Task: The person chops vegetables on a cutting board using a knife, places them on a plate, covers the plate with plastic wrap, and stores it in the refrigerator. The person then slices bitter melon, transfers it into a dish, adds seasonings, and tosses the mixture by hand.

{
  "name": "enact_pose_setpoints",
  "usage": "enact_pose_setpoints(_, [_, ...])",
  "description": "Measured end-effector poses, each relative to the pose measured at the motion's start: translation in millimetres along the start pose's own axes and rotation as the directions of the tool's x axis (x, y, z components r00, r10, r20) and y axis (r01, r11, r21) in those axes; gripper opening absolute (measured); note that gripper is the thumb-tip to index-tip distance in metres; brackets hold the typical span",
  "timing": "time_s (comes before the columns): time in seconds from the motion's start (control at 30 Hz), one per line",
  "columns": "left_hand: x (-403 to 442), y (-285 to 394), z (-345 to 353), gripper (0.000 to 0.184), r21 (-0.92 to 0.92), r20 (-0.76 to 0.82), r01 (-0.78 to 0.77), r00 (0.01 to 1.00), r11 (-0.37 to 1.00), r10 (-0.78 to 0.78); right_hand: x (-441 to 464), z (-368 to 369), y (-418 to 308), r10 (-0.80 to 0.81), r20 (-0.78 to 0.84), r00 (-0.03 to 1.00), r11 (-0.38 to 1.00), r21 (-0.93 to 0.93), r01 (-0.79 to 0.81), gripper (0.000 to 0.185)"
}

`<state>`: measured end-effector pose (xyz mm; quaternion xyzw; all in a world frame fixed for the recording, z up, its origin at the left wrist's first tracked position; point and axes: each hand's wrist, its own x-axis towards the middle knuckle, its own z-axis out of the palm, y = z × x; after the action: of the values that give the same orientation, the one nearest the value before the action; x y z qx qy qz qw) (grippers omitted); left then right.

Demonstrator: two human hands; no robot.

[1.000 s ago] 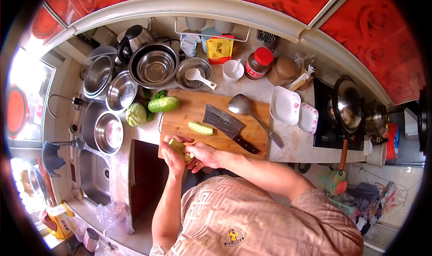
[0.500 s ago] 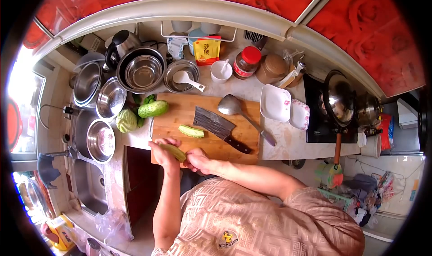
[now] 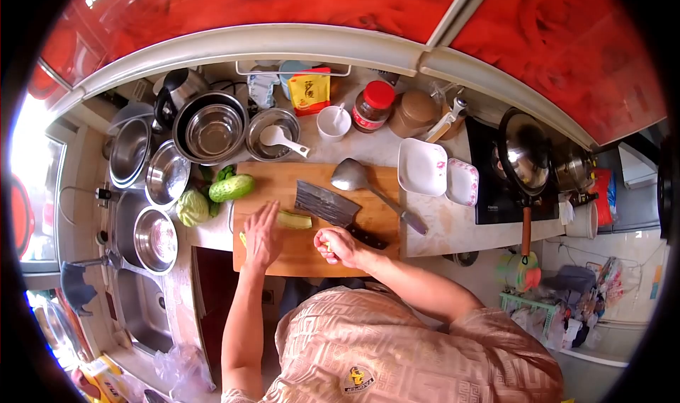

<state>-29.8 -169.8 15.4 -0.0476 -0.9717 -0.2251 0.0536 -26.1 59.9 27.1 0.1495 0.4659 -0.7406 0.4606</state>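
Note:
My left hand [image 3: 261, 239] is low over the wooden cutting board [image 3: 283, 260], fingers stretched out and apart. A bit of green cucumber [image 3: 243, 239] shows at its outer edge, the rest hidden under the hand. Beside its fingertips lies a cut cucumber piece [image 3: 295, 220], pale side up. My right hand [image 3: 338, 248] is closed in front of the cleaver's handle; a small yellowish bit shows between its fingers, too small to name. The cleaver [image 3: 326, 203] lies flat on the board, its handle partly behind my right hand. Right of it rests a metal ladle [image 3: 350, 176].
A whole cucumber [image 3: 231, 187] and a cabbage [image 3: 193, 208] sit at the board's left. Steel bowls [image 3: 156, 240] stand by the sink [image 3: 144, 307]. White dishes [image 3: 422, 167] lie right of the board, near a stove with a wok [image 3: 524, 151]. A red-lidded jar [image 3: 373, 107] stands behind.
My left hand has lowered the cucumber piece it held to the board and spread its fingers. My right hand has drawn away from that piece, closed. The view has shifted slightly.

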Motion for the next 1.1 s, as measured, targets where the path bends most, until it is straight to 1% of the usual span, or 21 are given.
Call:
enact_pose_setpoints(0.03, [4.6,4.9,-3.5,0.056,-0.031,0.118,-0.140,0.983,0.990,0.143,-1.9,-3.3,3.9,-0.005,-0.006,1.000,1.000,0.006,0.005,0.019])
enact_pose_setpoints(0.1, [11.7,2.7,1.3,0.055,0.006,0.162,-0.168,0.973,0.986,0.164,-5.0,-8.0,6.5,-0.023,-0.046,0.999,0.999,0.036,0.025,0.022])
enact_pose_setpoints(0.17, [18.6,4.3,-0.3,0.051,-0.020,0.339,-0.180,0.924,0.984,0.176,-10.5,-12.3,7.2,-0.058,-0.068,0.996,0.998,0.033,0.060,0.023])
enact_pose_setpoints(0.23, [12.8,11.7,-10.5,0.044,-0.008,0.291,-0.238,0.929,0.971,0.230,-16.9,-15.6,5.5,-0.161,-0.090,0.983,0.985,-0.073,0.155,0.021])
enact_pose_setpoints(0.33, [3.4,27.0,-25.5,0.039,-0.507,0.321,-0.013,0.925,0.862,0.203,-15.8,-29.5,8.5,-0.207,-0.075,0.976,0.971,-0.140,0.195,0.030])
enact_pose_setpoints(0.4, [5.5,45.6,-49.9,0.040,-0.516,0.375,0.025,0.905,0.856,0.200,-18.7,-27.0,6.1,-0.227,-0.091,0.970,0.964,-0.159,0.211,0.042])
enact_pose_setpoints(0.5, [6.5,49.1,-62.6,0.042,-0.570,0.393,0.053,0.894,0.820,0.216,-34.5,-11.2,-18.5,-0.160,-0.010,0.987,0.970,-0.189,0.155,0.042])
enact_pose_setpoints(0.53, [9.7,51.9,-70.0,0.046,-0.580,0.428,0.075,0.875,0.812,0.225,-35.5,-7.8,-22.7,-0.152,0.004,0.988,0.910,-0.389,0.142,0.044])
enact_pose_setpoints(0.57, [11.4,54.3,-74.6,0.051,-0.588,0.462,0.096,0.855,0.803,0.236,-39.0,-1.3,-28.3,-0.151,0.010,0.988,0.908,-0.393,0.143,0.044])
enact_pose_setpoints(0.6, [9.2,55.9,-73.5,0.051,-0.586,0.459,0.097,0.858,0.804,0.231,-43.9,7.3,-33.6,-0.243,0.064,0.968,0.811,-0.534,0.239,0.045])
enact_pose_setpoints(0.63, [5.5,58.7,-69.8,0.051,-0.809,0.367,0.203,0.908,0.552,0.203,-45.8,13.8,-36.8,-0.322,0.133,0.937,0.683,-0.653,0.327,0.045])
enact_pose_setpoints(0.67, [1.9,62.0,-65.5,0.054,-0.941,0.285,0.249,0.948,0.229,0.140,-45.4,18.8,-33.7,-0.341,0.079,0.937,0.764,-0.556,0.326,0.045])
enact_pose_setpoints(0.7, [-0.3,67.6,-58.6,0.054,-0.941,0.279,0.244,0.951,0.234,0.133,-44.2,24.9,-30.7,-0.341,0.090,0.936,0.761,-0.557,0.331,0.045])
enact_pose_setpoints(0.77, [-5.9,82.0,-42.5,0.062,-0.930,0.202,0.149,0.971,-0.334,-0.129,-41.7,37.9,-25.1,-0.518,0.067,0.853,0.686,-0.563,0.461,0.044])
enact_pose_setpoints(0.8, [-9.0,87.7,-41.4,0.069,-0.906,0.255,0.169,0.950,-0.387,-0.182,-40.2,42.8,-24.7,-0.540,0.129,0.831,0.613,-0.616,0.494,0.044])
enact_pose_setpoints(0.9, [-15.5,99.6,-32.8,0.054,-0.941,0.265,0.148,0.882,-0.304,-0.389,-40.8,57.6,-21.5,-0.480,0.144,0.865,0.642,-0.615,0.458,0.047])
enact_pose_setpoints(0.93, [-17.1,105.3,-28.2,0.053,-0.970,0.203,0.116,0.874,-0.215,-0.442,-36.7,53.8,-25.3,-0.331,0.133,0.934,0.628,-0.707,0.324,0.048])
enact_pose_setpoints(0.97, [-23.2,103.7,-24.1,0.052,-0.986,0.166,0.145,0.891,-0.082,-0.423,-39.9,58.4,-31.7,-0.330,0.133,0.935,0.627,-0.709,0.322,0.048])
enact_pose_setpoints(1.03, [-27.7,111.3,-24.4,0.049,-0.995,0.097,0.099,0.880,-0.020,-0.464,-49.4,75.9,-42.5,-0.345,0.025,0.938,0.689,-0.671,0.272,0.050])
enact_pose_setpoints(1.07, [-29.9,112.5,-22.7,0.049,-0.995,0.097,0.099,0.880,-0.021,-0.465,-34.2,68.8,-29.0,-0.443,0.128,0.887,0.664,-0.617,0.421,0.053])
enact_pose_setpoints(1.1, [-31.4,112.9,-20.4,0.047,-0.997,0.034,0.061,0.895,0.046,-0.444,-29.7,67.5,-25.8,-0.445,0.128,0.886,0.664,-0.618,0.422,0.053])
